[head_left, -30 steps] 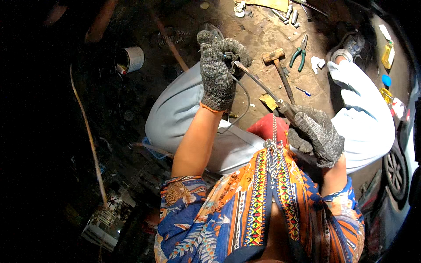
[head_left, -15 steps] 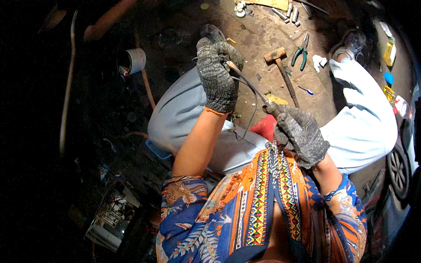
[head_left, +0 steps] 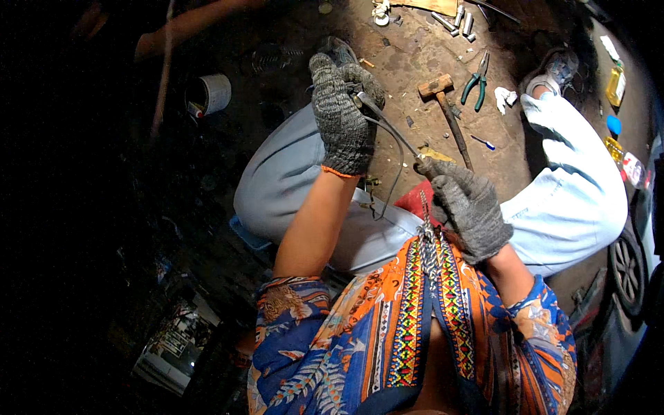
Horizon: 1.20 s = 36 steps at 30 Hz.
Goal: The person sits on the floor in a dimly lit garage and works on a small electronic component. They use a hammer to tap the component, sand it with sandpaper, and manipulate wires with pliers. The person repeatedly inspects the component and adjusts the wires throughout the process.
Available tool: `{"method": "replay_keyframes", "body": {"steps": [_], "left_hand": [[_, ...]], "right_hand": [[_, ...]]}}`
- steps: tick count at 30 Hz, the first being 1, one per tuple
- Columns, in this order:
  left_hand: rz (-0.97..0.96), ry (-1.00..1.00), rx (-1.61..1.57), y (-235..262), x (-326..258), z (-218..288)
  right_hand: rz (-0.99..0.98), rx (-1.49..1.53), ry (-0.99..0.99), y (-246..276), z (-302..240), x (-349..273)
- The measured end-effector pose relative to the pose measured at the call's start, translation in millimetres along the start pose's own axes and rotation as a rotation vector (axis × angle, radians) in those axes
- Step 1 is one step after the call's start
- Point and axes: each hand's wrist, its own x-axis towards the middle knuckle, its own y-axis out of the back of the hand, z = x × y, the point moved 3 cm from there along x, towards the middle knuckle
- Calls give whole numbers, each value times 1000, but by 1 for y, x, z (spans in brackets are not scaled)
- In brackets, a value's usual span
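- The left hand [head_left: 342, 114], in a grey knitted glove, was curled tight around the upper end of a thin dark cable [head_left: 391, 131], with the fingers folded over a small metal fitting at its tip.
- The right hand [head_left: 469, 207], gloved the same way, was closed in a fist on the lower end of that cable, just above a red cloth [head_left: 415, 200] lying on the person's lap.
- The cable ran slanted and taut between the two fists, over the pale trousers, and a thinner loop of wire [head_left: 394, 180] hung down from it.
- On the dirt floor beyond the knees lay a hammer [head_left: 446, 111] with a wooden handle, and near it a pair of green-handled pliers [head_left: 476, 83], the two apart.
- A white cylindrical tin [head_left: 211, 93] lay on its side at the left in the dark; what it held could not be made out.
- A yellow bottle [head_left: 617, 83] stood at the right edge of the floor; its fill could not be told.
- A few short metal pieces [head_left: 460, 19] lay loose on the ground at the top, in no container.
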Motion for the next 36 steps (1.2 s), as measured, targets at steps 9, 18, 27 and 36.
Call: {"method": "replay_keyframes", "body": {"steps": [9, 18, 27, 36], "left_hand": [[-74, 12, -38, 15, 5, -4], [27, -73, -18, 7, 2, 1], [198, -47, -69, 0, 2, 0], [162, -48, 38, 5, 10, -9]], "right_hand": [[-116, -448, 597, 19, -11, 9], [103, -272, 337, -10, 5, 22], [169, -279, 399, -12, 7, 21], [212, -313, 380, -5, 5, 23]]}}
